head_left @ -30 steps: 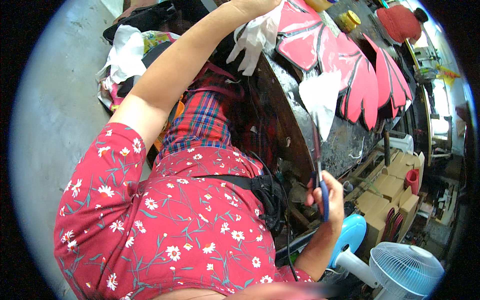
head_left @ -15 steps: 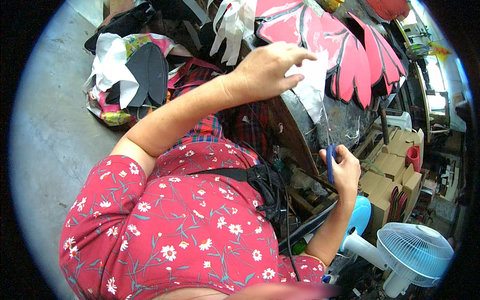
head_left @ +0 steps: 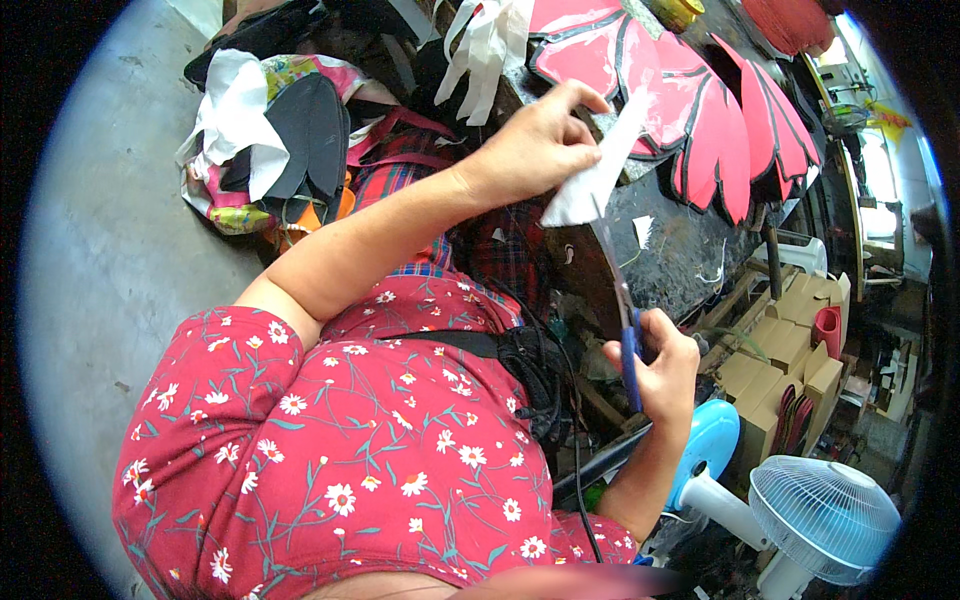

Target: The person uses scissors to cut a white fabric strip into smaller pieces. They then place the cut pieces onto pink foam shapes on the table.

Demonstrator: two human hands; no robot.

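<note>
The left hand [head_left: 540, 140] pinches a thin white fabric strip [head_left: 608, 170], its long axis slanting up-right just beside it; the right hand [head_left: 667, 368] curls round blue-handled metal scissors [head_left: 629, 345], blades [head_left: 613, 262] pointing up-left toward the strip, hard to make out at their ends.

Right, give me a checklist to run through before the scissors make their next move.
1. White sheet gripped by the left hand: ok, held at its edge.
2. Scissors secure in the right hand: ok, held by the blue handles.
3. Left hand's fingers clear of the blades: ok, visibly apart.
4. Blades biting into the sheet: cannot tell; they meet its lower end in view.
5. Sheet clear of the pink petal pieces: cannot tell; its upper end overlaps one in view.
6. Tabletop free of scraps: not ok, a white scrap lies there.
</note>
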